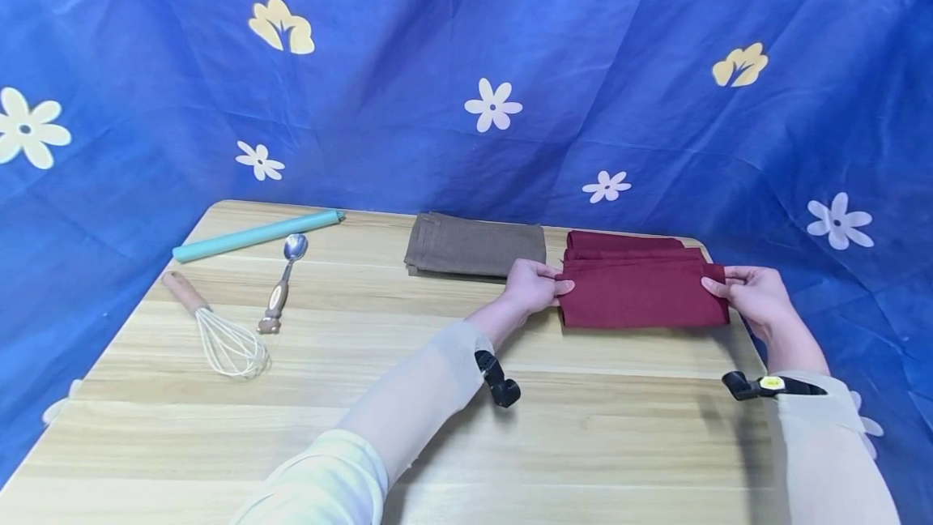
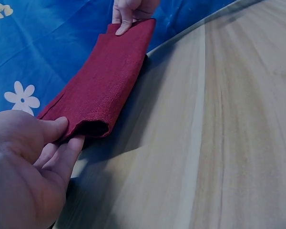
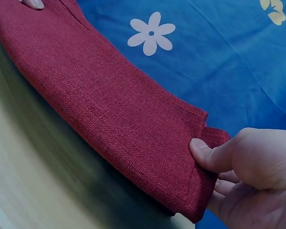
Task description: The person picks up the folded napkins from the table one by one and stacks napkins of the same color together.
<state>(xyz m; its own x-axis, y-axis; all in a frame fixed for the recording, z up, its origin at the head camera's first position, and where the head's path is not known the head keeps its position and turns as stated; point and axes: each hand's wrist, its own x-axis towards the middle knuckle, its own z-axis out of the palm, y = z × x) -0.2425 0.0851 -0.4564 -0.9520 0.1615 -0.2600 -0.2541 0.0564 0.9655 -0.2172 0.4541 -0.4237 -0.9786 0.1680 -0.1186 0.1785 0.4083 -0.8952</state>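
Note:
A dark red folded cloth is stretched between both hands at the table's far right. My left hand pinches its left edge, thumb on top and fingers beneath. At the opposite edge my right hand pinches it the same way, as the right wrist view shows with the thumb lying on the red cloth. The near fold hangs slightly over the tabletop and casts a shadow there. Behind it, more red layers lie toward the back edge. A folded grey-brown cloth lies just left of the red one.
On the left of the wooden table lie a teal rolled item, a spoon with a brown handle, and a whisk with white wires. A blue flowered curtain hangs right behind the table.

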